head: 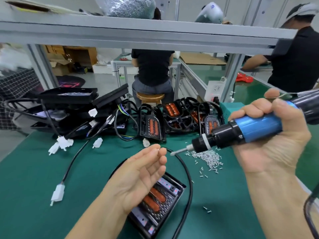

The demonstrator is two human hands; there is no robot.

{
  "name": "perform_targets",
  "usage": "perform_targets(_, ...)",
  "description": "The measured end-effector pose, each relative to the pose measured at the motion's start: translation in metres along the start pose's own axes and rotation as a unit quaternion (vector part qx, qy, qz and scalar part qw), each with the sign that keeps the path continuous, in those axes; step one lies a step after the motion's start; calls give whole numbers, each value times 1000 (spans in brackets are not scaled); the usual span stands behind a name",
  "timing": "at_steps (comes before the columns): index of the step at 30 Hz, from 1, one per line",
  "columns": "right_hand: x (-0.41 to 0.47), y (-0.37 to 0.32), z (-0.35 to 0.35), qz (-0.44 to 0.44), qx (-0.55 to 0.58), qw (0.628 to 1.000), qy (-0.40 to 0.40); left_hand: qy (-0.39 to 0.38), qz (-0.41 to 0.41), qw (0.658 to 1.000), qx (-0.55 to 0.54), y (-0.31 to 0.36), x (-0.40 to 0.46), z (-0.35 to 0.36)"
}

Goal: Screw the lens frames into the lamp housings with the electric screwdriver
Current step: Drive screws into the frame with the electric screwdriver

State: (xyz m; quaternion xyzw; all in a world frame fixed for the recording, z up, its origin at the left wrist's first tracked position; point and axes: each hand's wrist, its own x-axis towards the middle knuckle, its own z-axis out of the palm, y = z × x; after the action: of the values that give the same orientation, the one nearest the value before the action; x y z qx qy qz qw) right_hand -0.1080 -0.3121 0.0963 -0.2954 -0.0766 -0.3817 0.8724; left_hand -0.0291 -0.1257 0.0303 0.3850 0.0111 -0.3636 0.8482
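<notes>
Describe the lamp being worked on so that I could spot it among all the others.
On the green table, find the left hand. The lamp housing lies flat just beneath it, ringed by a black cable. Unlike the housings heaped at the back, it lies alone near the front edge.

Your lamp housing lies nearest you on table, under your left hand. Screw pile to its far right. Lens frames behind; stacked housings far left.

Lamp housing part-hidden by forearm.
</notes>
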Motion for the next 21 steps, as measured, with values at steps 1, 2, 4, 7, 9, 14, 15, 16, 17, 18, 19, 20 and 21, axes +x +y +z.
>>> perform_targets(1, 0, 3, 5, 1, 9, 1000, -4, -1, -7, 1000, -21, 0, -3, 0)
perform_targets(2, 1, 6, 10, 3, 16, 1000, -6, 0, -12, 999, -41, -1, -4, 0)
perform_targets(4, 2, 11, 17, 3, 22, 1000, -10, 1, -17, 997, -70, -3, -6, -1)
perform_targets(7, 2, 16, 21, 3, 16, 1000, -11, -13, -13, 997, -69, -4, -8, -2)
perform_targets(9, 2, 18, 21, 8, 9, 1000, -11, -21, -7, 998, -66, -4, -10, -1)
perform_targets(14, 1, 22, 19, 15, 3, 1000, -7, -28, -2, 998, -60, -4, -11, -3)
perform_targets(15, 1, 23, 19, 14, 4, 1000, -6, -29, -1, 998, -57, -4, -11, -3)
perform_targets(16, 1, 23, 19, 14, 3, 1000, -7, -29, 0, 998, -54, -5, -11, -3)
perform_targets(17, 1, 24, 19, 14, 2, 1000, -7, -29, 3, 998, -49, -5, -11, -4)
perform_targets(18, 1, 24, 19, 15, 2, 1000, -8, -28, 6, 999, -45, -5, -11, -4)
perform_targets(19, 1, 24, 19, 15, 2, 1000, -8, -25, 10, 999, -43, -5, -11, -4)
perform_targets(20, 1, 25, 19, 16, 2, 1000, -8, -22, 13, 999, -41, -5, -11, -4)
perform_targets(21, 1, 25, 18, 16, 3, 1000, -7, -19, 16, 999, -40, -5, -11, -4)
